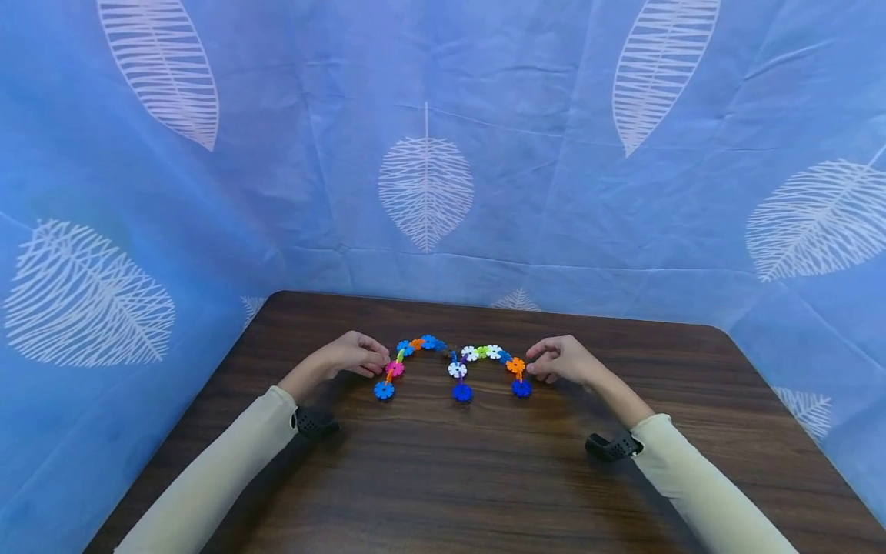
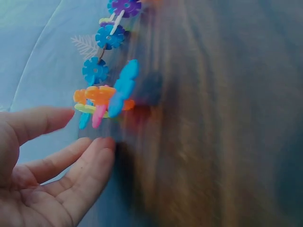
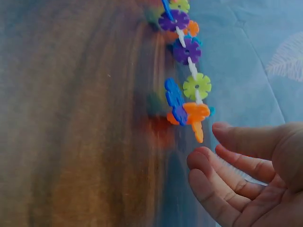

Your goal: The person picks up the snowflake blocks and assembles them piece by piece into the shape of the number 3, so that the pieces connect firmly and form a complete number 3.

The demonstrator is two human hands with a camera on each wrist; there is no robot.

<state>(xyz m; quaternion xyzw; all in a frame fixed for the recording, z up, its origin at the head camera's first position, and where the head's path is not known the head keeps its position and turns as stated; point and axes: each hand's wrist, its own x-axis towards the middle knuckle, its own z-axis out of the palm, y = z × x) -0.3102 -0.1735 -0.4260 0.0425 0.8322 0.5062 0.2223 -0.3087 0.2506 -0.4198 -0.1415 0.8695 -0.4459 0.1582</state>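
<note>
A chain of interlocking plastic snowflake discs lies on the table in the head view, bent into two arches like a rounded letter m. Its left leg has a pink disc [image 1: 394, 368] and a light blue disc [image 1: 384, 391]. The middle leg holds a white disc [image 1: 457, 370] above a dark blue one [image 1: 462, 393]. On the right leg, an orange disc [image 1: 515, 365] joins another dark blue disc [image 1: 522, 388]. My left hand [image 1: 356, 355] is beside the left leg, thumb and fingers parted around nothing. Just off the orange disc, my right hand [image 1: 564, 360] has its thumb and fingertips apart.
The dark wooden table [image 1: 457, 477] has rounded far corners. Behind it and at both sides hangs a blue cloth [image 1: 311, 177] with white leaf prints. Black bands [image 1: 612, 446] sit at both wrists, below cream sleeves.
</note>
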